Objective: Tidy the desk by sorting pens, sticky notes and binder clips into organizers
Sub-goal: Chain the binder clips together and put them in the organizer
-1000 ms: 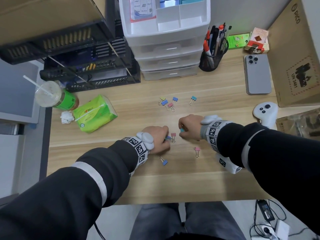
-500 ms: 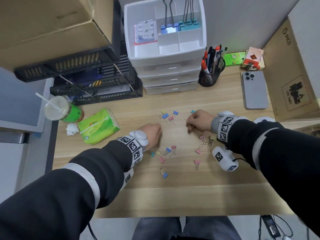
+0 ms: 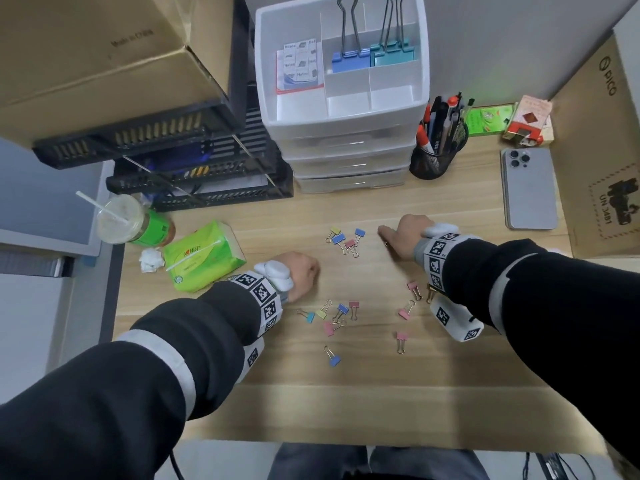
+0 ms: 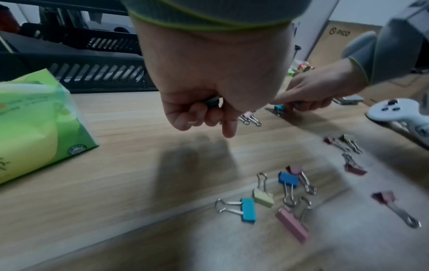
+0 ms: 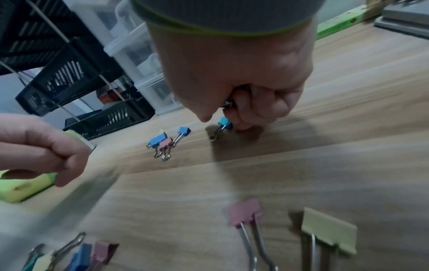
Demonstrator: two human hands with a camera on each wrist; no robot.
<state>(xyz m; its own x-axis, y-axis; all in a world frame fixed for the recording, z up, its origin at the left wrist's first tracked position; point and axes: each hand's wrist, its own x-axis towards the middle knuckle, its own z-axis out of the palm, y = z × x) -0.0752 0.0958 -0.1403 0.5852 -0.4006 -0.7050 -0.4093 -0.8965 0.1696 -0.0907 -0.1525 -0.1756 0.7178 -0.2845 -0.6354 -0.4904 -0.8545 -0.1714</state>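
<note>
Small coloured binder clips lie scattered on the wooden desk: a far cluster, a near cluster and pink ones to the right. My left hand hovers left of the near cluster, and its fingers are curled round metal clips. My right hand is down on the desk right of the far cluster. It pinches a teal clip at its fingertips and holds more clips in its palm. The white drawer organizer behind holds sticky notes and large clips.
A mesh pen cup full of pens stands right of the organizer, with a phone and a cardboard box further right. On the left are black trays, a drink cup and a green tissue pack.
Both hands have left the near cluster. The right hand went to the far right and reached the teal clip, while the left drew back to the left. The head camera tilted up.
</note>
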